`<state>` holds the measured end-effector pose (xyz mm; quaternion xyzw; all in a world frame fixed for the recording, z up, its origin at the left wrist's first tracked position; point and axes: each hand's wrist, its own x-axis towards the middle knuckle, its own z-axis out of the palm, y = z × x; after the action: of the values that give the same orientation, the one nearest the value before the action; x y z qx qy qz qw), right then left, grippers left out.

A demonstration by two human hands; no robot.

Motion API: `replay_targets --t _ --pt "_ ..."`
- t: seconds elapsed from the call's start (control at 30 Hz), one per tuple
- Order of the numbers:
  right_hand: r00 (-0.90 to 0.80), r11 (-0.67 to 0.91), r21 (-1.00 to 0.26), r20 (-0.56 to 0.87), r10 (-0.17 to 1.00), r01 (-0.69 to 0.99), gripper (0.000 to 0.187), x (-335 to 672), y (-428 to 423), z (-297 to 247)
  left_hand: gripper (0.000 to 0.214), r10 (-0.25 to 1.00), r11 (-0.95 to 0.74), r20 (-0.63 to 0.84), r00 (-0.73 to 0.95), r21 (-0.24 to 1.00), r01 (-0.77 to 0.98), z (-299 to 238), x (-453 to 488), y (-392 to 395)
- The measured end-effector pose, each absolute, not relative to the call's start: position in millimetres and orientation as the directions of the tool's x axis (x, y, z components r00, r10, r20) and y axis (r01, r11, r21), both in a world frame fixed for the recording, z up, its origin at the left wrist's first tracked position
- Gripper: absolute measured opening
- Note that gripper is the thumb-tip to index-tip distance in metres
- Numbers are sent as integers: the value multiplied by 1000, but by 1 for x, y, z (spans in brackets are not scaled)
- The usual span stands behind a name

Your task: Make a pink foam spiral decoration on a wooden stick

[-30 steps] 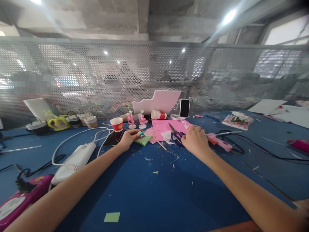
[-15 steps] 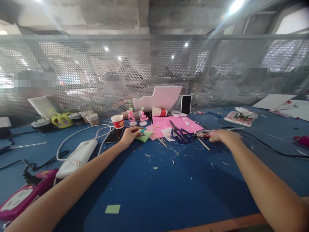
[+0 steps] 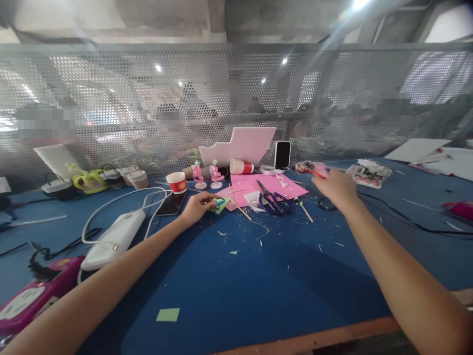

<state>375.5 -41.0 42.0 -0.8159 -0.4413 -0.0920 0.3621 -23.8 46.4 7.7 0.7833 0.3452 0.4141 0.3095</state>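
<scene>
My left hand (image 3: 198,207) is closed, fingers pinching a small teal stick-like piece (image 3: 219,202) over green paper (image 3: 223,206). Just beyond it stand two pink paper spirals (image 3: 198,173) on white round bases. At the right, my right hand (image 3: 337,190) grips the near end of a shiny patterned packet (image 3: 305,167) with an orange strip showing. Blue-handled scissors (image 3: 272,203) lie spread on pink paper (image 3: 242,191) between the hands. A thin wooden stick (image 3: 306,212) with a green tip lies right of the scissors.
A red-and-white paper cup (image 3: 177,183) stands by a dark phone (image 3: 172,204); stacked cups (image 3: 241,166) lie behind. A white power bank (image 3: 114,240) with cable and a magenta power strip (image 3: 40,296) sit left. A perforated metal screen (image 3: 129,113) borders the back. Paper scraps dot the blue table.
My right hand has moved the packet away from me, off the spot right of the scissors, uncovering the green-tipped stick's end. My left hand stays nearly in place over the green paper.
</scene>
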Motion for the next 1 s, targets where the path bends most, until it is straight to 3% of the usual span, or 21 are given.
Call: replay_targets --t 0.2,0.3,0.57,0.77,1.0 --pt "430 -45 -496 698 573 867 33 333 -34 31 33 797 -579 437 416 749 322 9 -23 46" --pt "371 79 -492 743 557 867 34 313 -31 21 32 807 -565 446 387 772 290 9 -20 38" --pt "270 210 -419 821 503 883 27 270 -47 15 35 811 -510 408 419 844 166 3 3 -5" --pt "187 250 -355 837 514 901 28 254 -56 7 26 828 -541 460 321 807 237 3 7 -16" --pt "11 272 -155 884 467 950 26 245 -63 0 27 782 -623 544 303 692 366 4 6 -19"
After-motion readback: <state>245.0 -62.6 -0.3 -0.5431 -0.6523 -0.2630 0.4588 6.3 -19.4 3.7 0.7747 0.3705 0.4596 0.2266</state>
